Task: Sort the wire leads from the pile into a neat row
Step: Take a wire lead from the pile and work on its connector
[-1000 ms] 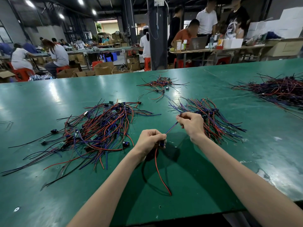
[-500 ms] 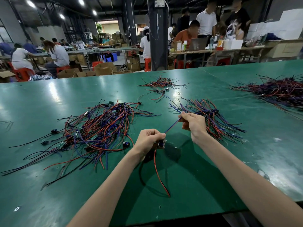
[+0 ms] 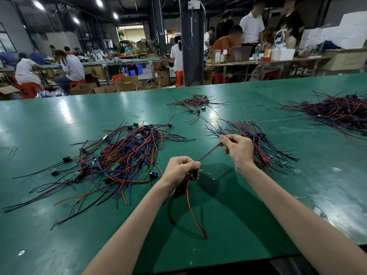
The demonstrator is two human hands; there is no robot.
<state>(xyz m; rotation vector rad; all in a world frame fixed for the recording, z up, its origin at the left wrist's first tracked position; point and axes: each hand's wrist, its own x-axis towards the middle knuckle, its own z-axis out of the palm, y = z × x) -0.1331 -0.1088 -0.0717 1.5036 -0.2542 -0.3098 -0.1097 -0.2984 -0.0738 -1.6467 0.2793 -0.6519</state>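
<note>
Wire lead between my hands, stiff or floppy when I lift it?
Probably floppy: the wire lead is straight only where the left hand and right hand stretch it; its red tail droops in a curve. Likely light: a pinch holds it.

No readable text, print on the far box (image 3: pixel 216 57) (too small) illegible

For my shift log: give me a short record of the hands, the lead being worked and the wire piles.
table: green
left hand: grips connector end of lead
right hand: pinches its blue and red wires
lead: taut between hands; red tail hangs below left hand
pile: tangled, left of hands
bundle: fanned wires behind right hand
small pile: middle, farther back
far pile: right end
</note>
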